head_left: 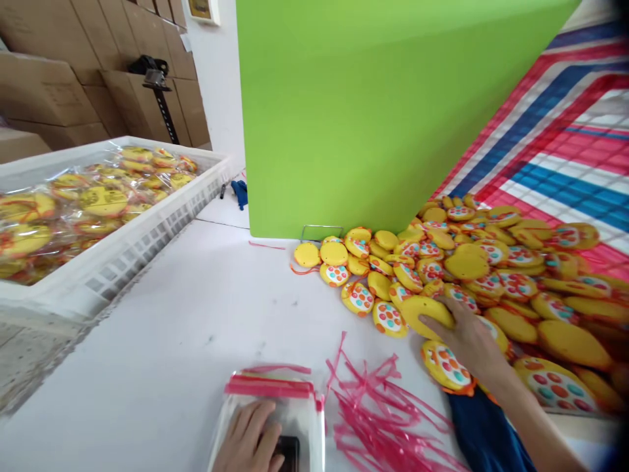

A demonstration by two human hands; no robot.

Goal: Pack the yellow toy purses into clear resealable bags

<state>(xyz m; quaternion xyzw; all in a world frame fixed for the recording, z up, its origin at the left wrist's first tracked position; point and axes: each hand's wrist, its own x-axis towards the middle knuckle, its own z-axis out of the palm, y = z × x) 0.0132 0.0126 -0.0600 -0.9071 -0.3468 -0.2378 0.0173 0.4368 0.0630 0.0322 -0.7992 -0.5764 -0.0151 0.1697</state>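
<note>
My left hand lies with its fingers laid out on a stack of clear plastic bags that have pink-red top strips. Beside its fingertips, a black object rests on the bags; its kind I cannot make out. Over on the right, my right hand grips a yellow round toy, thumb on its plain face, at the near edge of a heap. Similar toys in that heap show white panels with coloured dots and orange trim. Torn pink plastic strips lie between my hands.
A white crate of bagged yellow toys stands at left. An upright green board rises behind the white table. Striped sheeting backs the heap. Dark blue cloth hangs near my right forearm. Cardboard boxes are stacked far left.
</note>
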